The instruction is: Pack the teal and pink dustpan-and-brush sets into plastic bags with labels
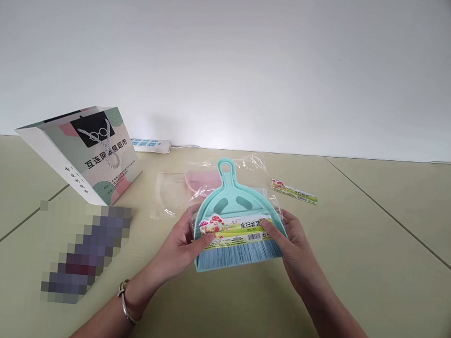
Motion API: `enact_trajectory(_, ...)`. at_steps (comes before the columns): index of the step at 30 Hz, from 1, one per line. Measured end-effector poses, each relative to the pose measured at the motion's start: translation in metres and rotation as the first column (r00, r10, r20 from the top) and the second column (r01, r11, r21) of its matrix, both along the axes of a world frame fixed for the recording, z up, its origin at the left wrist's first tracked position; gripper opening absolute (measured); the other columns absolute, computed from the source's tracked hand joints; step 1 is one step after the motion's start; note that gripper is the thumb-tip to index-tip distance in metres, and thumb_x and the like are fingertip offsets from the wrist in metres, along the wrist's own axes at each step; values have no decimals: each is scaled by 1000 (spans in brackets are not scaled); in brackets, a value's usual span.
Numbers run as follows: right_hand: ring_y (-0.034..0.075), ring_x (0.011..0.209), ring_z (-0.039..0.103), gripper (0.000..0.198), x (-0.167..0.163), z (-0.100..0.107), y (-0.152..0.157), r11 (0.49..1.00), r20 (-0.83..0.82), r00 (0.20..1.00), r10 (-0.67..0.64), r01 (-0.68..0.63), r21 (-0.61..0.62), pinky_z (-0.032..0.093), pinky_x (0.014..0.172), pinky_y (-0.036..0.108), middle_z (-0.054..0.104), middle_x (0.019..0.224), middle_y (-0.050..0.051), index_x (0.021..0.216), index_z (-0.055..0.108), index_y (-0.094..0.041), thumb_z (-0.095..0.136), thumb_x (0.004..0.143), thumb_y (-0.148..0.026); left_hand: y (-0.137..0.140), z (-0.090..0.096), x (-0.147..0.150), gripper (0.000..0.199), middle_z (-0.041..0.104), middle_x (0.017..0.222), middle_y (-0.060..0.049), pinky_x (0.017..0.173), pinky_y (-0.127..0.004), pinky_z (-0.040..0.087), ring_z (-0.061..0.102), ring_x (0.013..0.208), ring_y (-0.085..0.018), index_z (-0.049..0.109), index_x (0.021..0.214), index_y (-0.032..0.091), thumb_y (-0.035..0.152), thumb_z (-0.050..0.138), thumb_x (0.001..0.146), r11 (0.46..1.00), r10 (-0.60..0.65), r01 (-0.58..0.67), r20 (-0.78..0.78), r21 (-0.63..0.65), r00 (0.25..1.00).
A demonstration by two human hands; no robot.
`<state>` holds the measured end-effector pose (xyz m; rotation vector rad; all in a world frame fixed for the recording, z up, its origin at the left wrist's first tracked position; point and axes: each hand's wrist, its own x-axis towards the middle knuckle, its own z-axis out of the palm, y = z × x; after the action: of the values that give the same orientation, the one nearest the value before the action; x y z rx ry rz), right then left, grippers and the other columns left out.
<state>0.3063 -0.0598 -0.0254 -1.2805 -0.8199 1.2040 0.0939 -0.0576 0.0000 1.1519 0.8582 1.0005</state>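
A turquoise dustpan (229, 195) with its handle pointing away from me is held above the table, a brush with pale blue bristles (237, 255) lying against it. Across both runs a printed label card (236, 232) with mushroom pictures, and clear plastic film covers at least the upper part. My left hand (183, 241) grips the left edge, thumb on the card. On the right edge my right hand (292, 243) is closed the same way. Most of the fingers are hidden behind the dustpan. Just beyond lies a pink dustpan (200, 181), partly covered, with clear plastic wrapping (168, 193) around it.
A printed paper bag (104, 153) with rope handles leans at the left. A white power strip (150, 145) sits behind it by the wall. Nearer me is a pixelated dark object (92, 252). Another label card (294, 192) lies at the right on the pale green table (380, 245).
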Motion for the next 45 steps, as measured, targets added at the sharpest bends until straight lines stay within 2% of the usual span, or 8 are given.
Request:
enact_trajectory(3,24,80,67,45,0,5,-1,978,-99,982,161,-173,-118,51,63,32,72,92,7,97,63,-19,74,65,-49,-1,1,-1,63,65,116,-7,81,-33,53,63,100,-24,44,129,25,28,71,72,1000,0,0,4,-3,1000)
enact_trajectory(9,28,85,67,46,-6,6,-4,978,-128,985,119,-138,-155,53,68,36,73,93,8,100,66,-19,73,66,-49,0,4,-1,45,69,105,-5,79,-29,53,65,95,-21,55,112,20,30,71,71,996,60,-62,-23,-65,998)
enact_trajectory(12,28,95,65,47,-1,13,-6,962,-167,959,230,-250,-111,53,75,37,70,105,8,109,64,-22,71,70,-47,2,3,-4,43,70,102,-5,75,-29,54,67,90,-21,57,109,20,33,71,71,988,113,-117,-40,-101,993)
enact_trajectory(18,23,109,58,53,16,22,-10,859,-186,839,512,-507,76,46,93,40,62,122,4,120,58,-32,74,70,-32,10,-2,-10,39,72,99,-5,76,-29,54,68,87,-21,59,106,19,38,69,73,971,211,-214,-36,-102,977)
enact_trajectory(26,18,89,66,38,3,5,-7,953,-247,926,284,-302,-35,53,84,32,72,98,5,92,70,-22,81,60,-39,6,4,-13,41,66,116,-7,84,-31,52,62,104,-24,58,112,21,34,69,74,993,89,-92,-36,-70,995)
enact_trajectory(33,17,62,66,43,-11,5,-14,978,-118,973,196,-202,-40,55,67,32,72,68,6,86,70,-18,74,62,-53,7,-1,-9,50,69,109,-9,90,-41,49,62,104,-29,61,108,17,32,77,63,959,213,-208,3,-195,977)
enact_trajectory(41,20,92,64,43,-14,10,-17,958,-182,940,288,-285,43,51,88,37,71,100,5,105,63,-24,72,69,-46,8,-3,-4,53,70,108,-11,89,-40,50,63,103,-31,61,105,15,32,80,59,918,327,-311,26,-244,945)
enact_trajectory(45,17,82,62,40,-15,8,-13,979,-152,969,196,-202,-30,54,70,28,70,95,4,92,64,-21,77,63,-44,6,-5,-5,55,68,113,-10,84,-39,53,64,101,-30,57,112,18,33,77,64,950,236,-233,-8,-206,972)
